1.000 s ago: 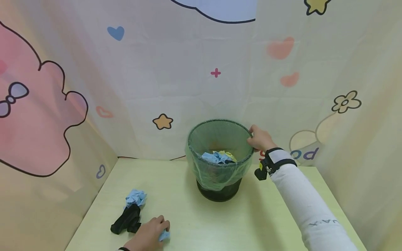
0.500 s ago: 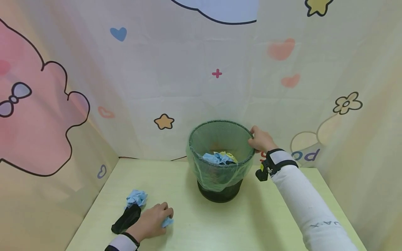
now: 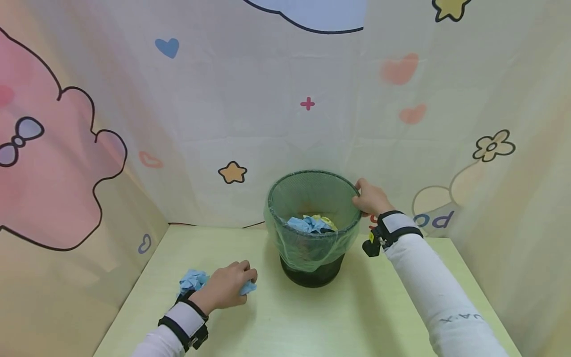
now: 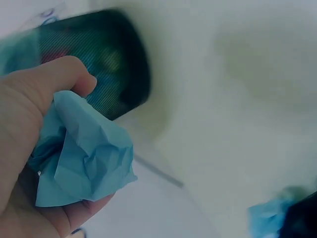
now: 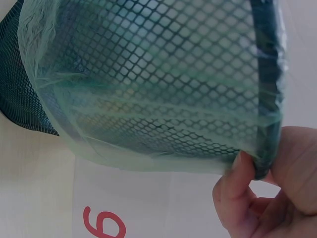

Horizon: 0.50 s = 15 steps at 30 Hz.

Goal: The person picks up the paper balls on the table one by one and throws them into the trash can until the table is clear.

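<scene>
My left hand (image 3: 227,286) holds a crumpled piece of blue paper (image 4: 89,153) above the table, left of the mesh trash bin (image 3: 312,275). Thumb and fingers curl round the paper in the left wrist view. The right hand (image 3: 371,199) grips the bin's rim (image 5: 267,89) on its right side, fingers outside and thumb over the edge. A thin green bag (image 5: 124,158) lines the bin and folds down over its outside. Inside lie crumpled blue paper (image 3: 308,224) and some yellow paper (image 3: 324,219).
Another crumpled blue paper ball (image 3: 193,280) lies on the pale table (image 3: 294,327), just behind the left wrist. A black item (image 4: 302,218) beside it is mostly hidden by the left arm in the head view. A printed curtain (image 3: 267,99) rises behind the bin.
My left hand has lifted the blue paper and moved away from the table's front, toward the bin, now covering the black item. The right hand and the bin have stayed put.
</scene>
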Each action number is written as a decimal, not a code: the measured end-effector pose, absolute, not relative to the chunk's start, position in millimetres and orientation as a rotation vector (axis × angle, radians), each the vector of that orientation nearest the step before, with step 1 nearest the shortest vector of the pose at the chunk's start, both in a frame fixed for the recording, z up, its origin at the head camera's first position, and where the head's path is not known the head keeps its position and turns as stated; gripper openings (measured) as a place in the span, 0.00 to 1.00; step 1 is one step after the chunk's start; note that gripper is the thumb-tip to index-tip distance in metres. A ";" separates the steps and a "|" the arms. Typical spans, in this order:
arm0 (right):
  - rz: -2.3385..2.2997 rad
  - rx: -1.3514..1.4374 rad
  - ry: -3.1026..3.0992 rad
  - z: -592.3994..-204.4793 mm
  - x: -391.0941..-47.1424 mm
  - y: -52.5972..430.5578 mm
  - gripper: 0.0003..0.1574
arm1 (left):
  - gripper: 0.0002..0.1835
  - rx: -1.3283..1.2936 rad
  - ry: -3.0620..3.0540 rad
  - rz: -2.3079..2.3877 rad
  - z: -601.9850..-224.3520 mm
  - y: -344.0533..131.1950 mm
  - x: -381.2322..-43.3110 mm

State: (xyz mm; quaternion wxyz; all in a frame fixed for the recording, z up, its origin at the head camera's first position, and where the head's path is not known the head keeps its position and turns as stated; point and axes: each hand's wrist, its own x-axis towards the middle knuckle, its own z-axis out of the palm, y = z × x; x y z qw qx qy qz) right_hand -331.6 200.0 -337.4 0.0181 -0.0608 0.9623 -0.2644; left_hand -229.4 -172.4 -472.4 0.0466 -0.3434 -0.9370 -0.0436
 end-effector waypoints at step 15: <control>-0.830 -0.168 2.977 -337.5 -332.6 200.6 0.24 | 0.17 -0.975 -2.801 -0.135 -408.6 -178.9 -254.6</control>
